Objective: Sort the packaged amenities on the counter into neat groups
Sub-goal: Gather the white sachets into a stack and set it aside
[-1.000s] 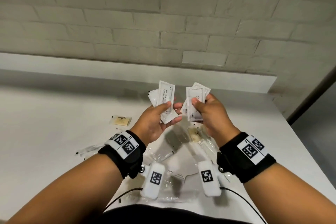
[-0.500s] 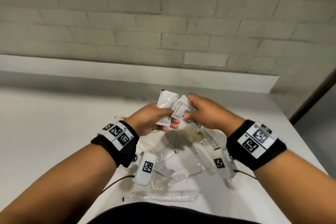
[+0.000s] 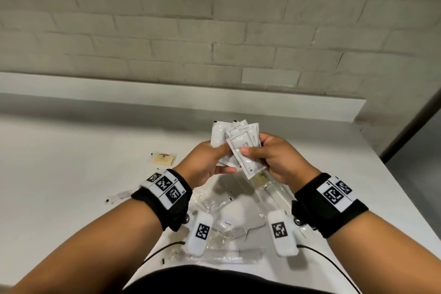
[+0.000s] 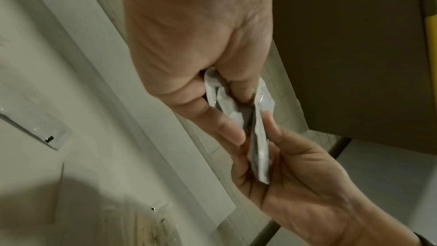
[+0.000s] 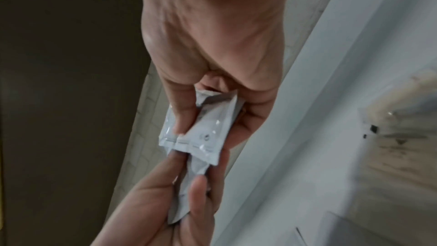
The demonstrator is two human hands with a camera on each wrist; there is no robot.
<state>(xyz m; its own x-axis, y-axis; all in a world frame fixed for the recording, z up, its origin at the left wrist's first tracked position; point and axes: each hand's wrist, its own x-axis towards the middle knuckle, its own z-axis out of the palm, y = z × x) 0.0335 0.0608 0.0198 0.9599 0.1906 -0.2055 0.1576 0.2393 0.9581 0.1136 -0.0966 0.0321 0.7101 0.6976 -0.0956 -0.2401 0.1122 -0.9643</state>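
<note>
Both hands hold a bunch of white printed sachets (image 3: pixel 242 148) in the air above the white counter (image 3: pixel 71 174). My left hand (image 3: pixel 226 159) pinches the left part of the bunch between thumb and fingers. From the right, my right hand (image 3: pixel 254 148) grips the front sachets, its thumb across the printed face. The two stacks overlap and fan out upward. In the left wrist view the sachets (image 4: pixel 222 100) show edge-on between the fingers of both hands. The right wrist view has the sachets (image 5: pixel 205 130) under my right thumb, with the left hand (image 5: pixel 165 203) holding them from below.
Under my hands the counter holds a heap of clear packets, among them a comb packet (image 3: pixel 235 231) and a long thin packet (image 3: pixel 222 254). A tan packet (image 3: pixel 163 159) and a small clear packet (image 3: pixel 119 197) lie to the left. Behind the counter rises a brick wall; the counter's edge runs along the right.
A second ago each hand held its own fan of sachets, a little apart. The hands have come together and the two fans now overlap as one bunch.
</note>
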